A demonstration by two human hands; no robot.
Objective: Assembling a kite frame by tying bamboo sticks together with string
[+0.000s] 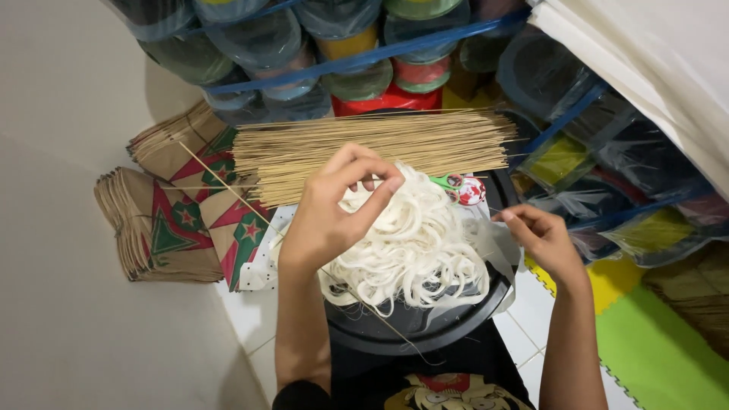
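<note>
My left hand (334, 209) hovers over a heap of white curved strips (414, 243) lying on a round black tray (402, 330), its fingertips pinching at the top of the heap. A thin wooden stick (228, 186) runs diagonally under this hand. My right hand (539, 239) rests at the tray's right edge, fingers pinched on a thin clear plastic sheet (490, 243) beneath the strips. A bundle of thin bamboo sticks (372, 148) lies across the far side of the tray.
Stacks of folded brown paper pieces with red and green star prints (171, 224) lie to the left on white tiles. Clear plastic bags of stacked containers (334, 45) stand behind. A small red and green object (463, 188) sits by the sticks. Green and yellow foam mats (653, 342) lie right.
</note>
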